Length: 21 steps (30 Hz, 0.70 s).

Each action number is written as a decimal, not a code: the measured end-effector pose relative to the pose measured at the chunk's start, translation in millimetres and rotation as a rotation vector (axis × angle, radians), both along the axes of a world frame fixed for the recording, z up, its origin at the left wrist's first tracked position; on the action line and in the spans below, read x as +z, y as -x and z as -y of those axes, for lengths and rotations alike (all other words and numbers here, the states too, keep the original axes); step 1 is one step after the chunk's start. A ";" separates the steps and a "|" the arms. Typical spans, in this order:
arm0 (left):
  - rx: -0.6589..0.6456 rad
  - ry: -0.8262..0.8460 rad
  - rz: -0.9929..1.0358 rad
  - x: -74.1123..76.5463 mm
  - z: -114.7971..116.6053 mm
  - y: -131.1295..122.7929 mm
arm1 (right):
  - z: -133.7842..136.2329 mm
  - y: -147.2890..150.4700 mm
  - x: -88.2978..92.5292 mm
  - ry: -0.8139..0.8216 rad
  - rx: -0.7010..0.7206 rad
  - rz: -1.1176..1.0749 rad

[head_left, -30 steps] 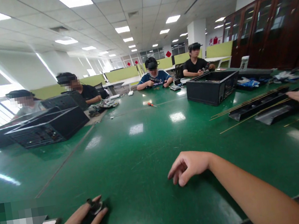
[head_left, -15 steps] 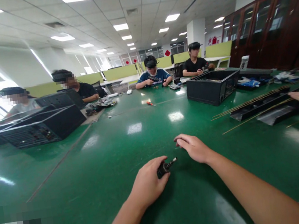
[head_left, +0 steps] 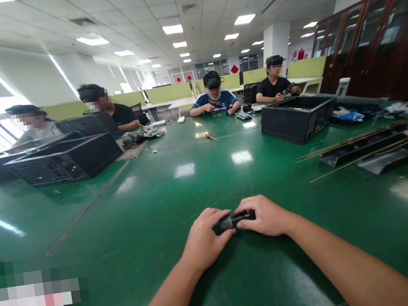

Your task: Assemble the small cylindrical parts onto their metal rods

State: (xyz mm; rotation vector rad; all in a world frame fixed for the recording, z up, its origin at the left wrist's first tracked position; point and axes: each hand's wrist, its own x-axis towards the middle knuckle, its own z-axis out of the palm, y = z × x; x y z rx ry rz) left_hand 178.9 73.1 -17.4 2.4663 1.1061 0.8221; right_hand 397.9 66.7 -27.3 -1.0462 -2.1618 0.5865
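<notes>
Stretching across the view, the table (head_left: 149,196) carried a black case (head_left: 291,125) toward its right. The left hand (head_left: 207,233) and the right hand (head_left: 268,216) were both grasping the tool (head_left: 224,224), which was between them, over the near part of the table. Beyond them lay an orange screwdriver (head_left: 210,136).

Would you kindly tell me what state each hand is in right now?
Left hand: closed around a dark tool.
Right hand: fingers curled at the tool's other end; whether it grips cannot be told.
</notes>
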 end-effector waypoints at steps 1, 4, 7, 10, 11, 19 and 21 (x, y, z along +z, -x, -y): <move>0.004 0.002 0.006 -0.6 0.0 0.1 | -0.2 0.3 -0.5 0.001 -0.001 -0.005; 0.011 0.018 0.023 -2.0 -0.5 0.3 | -0.7 0.1 -1.6 0.003 -0.005 -0.009; 0.016 0.037 0.031 -2.6 -0.9 -0.2 | -0.8 -0.8 -1.5 0.006 -0.011 0.007; 0.021 0.047 0.032 -2.7 -0.4 -0.9 | -0.8 -1.4 -0.9 0.006 -0.017 0.018; 0.021 0.049 0.033 -2.6 -0.1 -1.1 | -0.8 -1.5 -0.8 0.004 -0.019 0.020; 0.015 0.058 0.034 -1.2 0.1 -2.0 | -1.3 -2.8 -1.6 0.014 -0.012 0.033; 0.016 0.058 0.031 -0.9 -0.1 -2.0 | -1.1 -3.1 -1.0 0.018 -0.014 0.039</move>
